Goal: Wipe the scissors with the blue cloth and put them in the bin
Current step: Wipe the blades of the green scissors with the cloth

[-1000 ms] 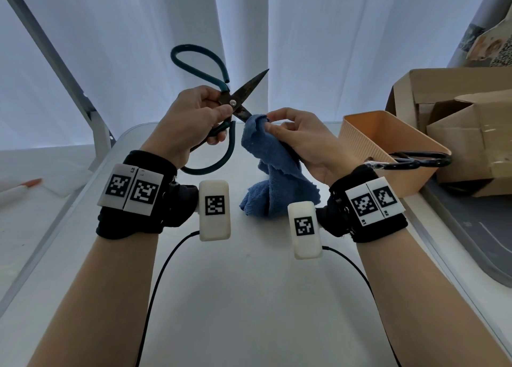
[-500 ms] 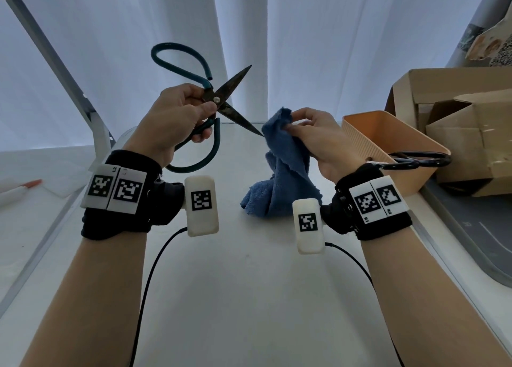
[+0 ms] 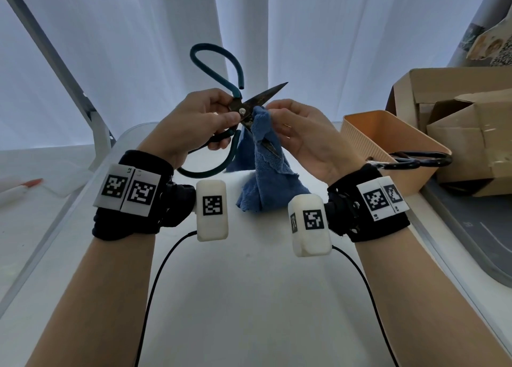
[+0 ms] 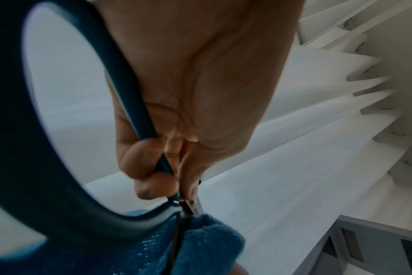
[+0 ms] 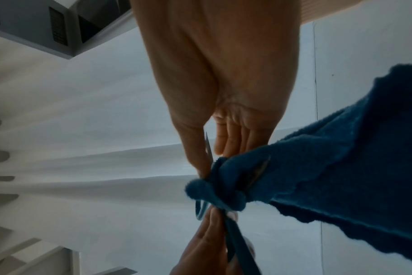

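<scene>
My left hand [image 3: 210, 117] grips a pair of teal-handled scissors [image 3: 243, 109] near the pivot, held above the white table [image 3: 249, 297] with dark blades spread apart. One handle loop [image 3: 219, 62] points up, the other hangs below the hand. My right hand [image 3: 291, 125] pinches the blue cloth [image 3: 266, 178] against the lower blade beside the pivot. The cloth drapes down to the table. The left wrist view shows my fingers [image 4: 151, 167] curled round the teal handle [image 4: 47, 167], with the cloth [image 4: 200, 245] at the blades. The right wrist view shows the cloth [image 5: 318, 176] wrapped over a blade.
An orange bin [image 3: 388, 142] stands at the right of the table, with a black-handled pair of scissors [image 3: 415, 159] lying across its near rim. Cardboard boxes [image 3: 457, 123] sit behind it. A white curtain hangs at the back. A pen [image 3: 19, 189] lies far left.
Half a second ago the scissors and cloth were apart. Both hands have come together, and the cloth now sits on the lower blade by the pivot.
</scene>
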The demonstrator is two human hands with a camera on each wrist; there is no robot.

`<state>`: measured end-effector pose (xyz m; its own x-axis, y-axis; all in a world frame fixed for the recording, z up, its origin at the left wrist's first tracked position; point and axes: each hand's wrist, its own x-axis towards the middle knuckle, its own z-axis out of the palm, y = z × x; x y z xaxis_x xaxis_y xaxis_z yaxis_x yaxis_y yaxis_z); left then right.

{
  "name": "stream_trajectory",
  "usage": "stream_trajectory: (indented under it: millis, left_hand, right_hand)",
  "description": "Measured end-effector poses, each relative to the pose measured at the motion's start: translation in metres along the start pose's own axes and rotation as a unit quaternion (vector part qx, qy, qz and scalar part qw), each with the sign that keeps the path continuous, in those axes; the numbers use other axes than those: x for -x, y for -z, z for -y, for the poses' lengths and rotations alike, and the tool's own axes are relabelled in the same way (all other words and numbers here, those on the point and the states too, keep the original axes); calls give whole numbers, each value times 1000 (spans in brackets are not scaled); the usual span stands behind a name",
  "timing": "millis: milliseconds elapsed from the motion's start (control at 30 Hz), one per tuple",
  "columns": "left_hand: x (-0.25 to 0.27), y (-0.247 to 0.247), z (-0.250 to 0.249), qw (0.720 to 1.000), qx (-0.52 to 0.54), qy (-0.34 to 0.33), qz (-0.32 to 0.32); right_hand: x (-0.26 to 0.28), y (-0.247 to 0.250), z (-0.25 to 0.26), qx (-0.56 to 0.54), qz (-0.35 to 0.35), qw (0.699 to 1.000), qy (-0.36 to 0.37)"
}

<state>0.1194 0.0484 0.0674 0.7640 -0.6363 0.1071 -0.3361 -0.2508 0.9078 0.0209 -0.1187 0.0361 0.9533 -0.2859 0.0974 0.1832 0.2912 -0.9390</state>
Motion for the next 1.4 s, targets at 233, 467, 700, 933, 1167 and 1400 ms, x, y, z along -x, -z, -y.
stream_trajectory:
  millis: [233,467,700,933,1167,1400]
  left_hand:
    - [0,-9,-2,1000,-4,-17,14]
    - [0,-17,-2,999,-22,-19,21]
    - [2,-20,-3,999,-26,-15,25]
    - [3,-21,-10,1000,-15,-1,8]
    - [5,-17,-13,1000,-1,1,2]
    - [4,-15,-12,1000,7,3,4]
  right_hand:
    - [-1,-1,-2,86,-12,995,-38]
    - [-1,-3,-3,107,-37,992,-51]
    - [-2,-2,-4,97,-60,992,-55]
    - [-2,1,0,115,-51,991,-49]
    - [-3,-2,1,110,-34,992,-45]
    - [-3,-2,1,112,-31,992,-46]
